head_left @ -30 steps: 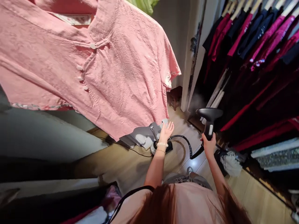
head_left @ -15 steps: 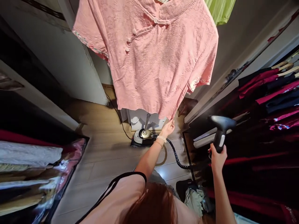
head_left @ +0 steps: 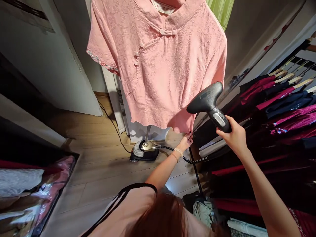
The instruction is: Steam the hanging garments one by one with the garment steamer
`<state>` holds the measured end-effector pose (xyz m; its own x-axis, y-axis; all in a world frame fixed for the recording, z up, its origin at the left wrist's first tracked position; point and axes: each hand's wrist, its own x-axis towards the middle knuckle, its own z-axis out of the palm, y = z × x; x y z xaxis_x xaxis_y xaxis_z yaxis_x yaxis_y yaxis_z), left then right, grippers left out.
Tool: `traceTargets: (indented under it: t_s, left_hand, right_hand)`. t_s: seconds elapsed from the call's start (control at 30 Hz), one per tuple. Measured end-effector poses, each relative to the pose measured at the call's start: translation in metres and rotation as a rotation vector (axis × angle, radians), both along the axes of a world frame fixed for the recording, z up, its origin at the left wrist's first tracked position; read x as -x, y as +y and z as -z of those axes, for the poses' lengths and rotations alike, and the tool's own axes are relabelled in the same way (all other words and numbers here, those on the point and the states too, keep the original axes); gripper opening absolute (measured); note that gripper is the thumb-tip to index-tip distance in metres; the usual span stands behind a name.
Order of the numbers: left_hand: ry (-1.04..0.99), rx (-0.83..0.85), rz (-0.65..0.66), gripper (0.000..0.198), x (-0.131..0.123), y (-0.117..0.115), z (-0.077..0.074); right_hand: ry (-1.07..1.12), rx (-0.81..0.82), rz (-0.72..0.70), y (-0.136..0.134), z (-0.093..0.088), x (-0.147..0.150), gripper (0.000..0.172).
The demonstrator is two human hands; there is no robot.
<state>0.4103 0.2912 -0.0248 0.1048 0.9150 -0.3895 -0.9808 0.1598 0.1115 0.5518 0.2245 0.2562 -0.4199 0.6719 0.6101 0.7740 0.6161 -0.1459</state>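
Observation:
A pink short-sleeved blouse with knotted buttons hangs in front of me. My left hand, with bracelets on its wrist, pinches the blouse's lower right hem corner. In my right hand is the handle of a black garment steamer head. The head is in front of the blouse's lower right side, below the sleeve; whether it touches the cloth I cannot tell. On the floor stands the steamer base, with a pole rising from it and a ribbed hose running right.
Dark and magenta clothes hang on a rack to the right. Folded and bagged garments lie at the left. A door stands behind, and a power cord crosses the floor. A green garment hangs behind the blouse.
My right hand has brought the steamer head up and left, in front of the blouse. My left hand keeps its pinch on the hem, now drawn further right. The view has shifted somewhat.

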Motion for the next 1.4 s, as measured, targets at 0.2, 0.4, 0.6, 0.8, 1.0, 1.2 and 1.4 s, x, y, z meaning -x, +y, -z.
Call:
traceTargets:
  t_s: [0.2, 0.4, 0.6, 0.8, 1.0, 1.2, 1.4]
  left_hand:
    - [0.081, -0.02, -0.015, 0.02, 0.001, -0.021, 0.007]
    - [0.18, 0.009, -0.033, 0.026, 0.018, -0.024, 0.013]
    - [0.251, 0.012, -0.041, 0.03, 0.025, -0.043, 0.02]
    - [0.282, 0.018, -0.071, 0.034, 0.029, -0.06, 0.022]
    - [0.307, 0.023, -0.092, 0.037, 0.03, -0.065, 0.023]
    - [0.333, 0.025, -0.099, 0.037, 0.03, -0.066, 0.024]
    - [0.347, 0.043, -0.12, 0.036, 0.034, -0.064, 0.025]
  right_hand:
    - [-0.431, -0.138, 0.1, 0.02, -0.023, 0.018, 0.056]
    - [-0.746, -0.181, 0.105, 0.023, -0.021, 0.04, 0.053]
    - [-0.903, -0.079, 0.024, 0.029, 0.004, 0.055, 0.055]
    - [-0.836, -0.102, 0.09, 0.037, 0.0, 0.056, 0.054]
    - [-0.738, -0.221, 0.175, 0.04, -0.05, 0.07, 0.047]
    - [-0.604, -0.276, 0.237, 0.046, -0.092, 0.088, 0.047]
    - [-0.584, -0.229, 0.212, 0.053, -0.076, 0.093, 0.045]
